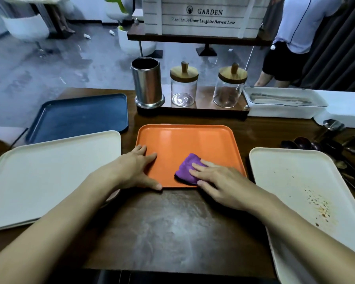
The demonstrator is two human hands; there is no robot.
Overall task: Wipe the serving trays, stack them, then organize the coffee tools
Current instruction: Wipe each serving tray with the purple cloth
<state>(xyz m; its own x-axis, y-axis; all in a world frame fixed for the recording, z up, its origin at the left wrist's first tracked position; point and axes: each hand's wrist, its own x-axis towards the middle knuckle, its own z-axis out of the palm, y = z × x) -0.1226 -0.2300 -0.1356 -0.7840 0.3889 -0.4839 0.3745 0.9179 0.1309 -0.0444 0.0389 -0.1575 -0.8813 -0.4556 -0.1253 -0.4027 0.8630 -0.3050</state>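
Orange tray [184,140] lies lengthwise left-right; flat left hand [137,169] steadies its near corner, and flat-fingered right hand [219,181] presses purple cloth [188,167].

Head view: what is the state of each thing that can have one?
orange tray, flat, surface looks clean
purple cloth, folded, pressed under right hand
left hand, flat, fingers on orange tray
right cream tray, stained with brown specks
left cream tray, looks clean
steel canister, open
glass jars, lids on
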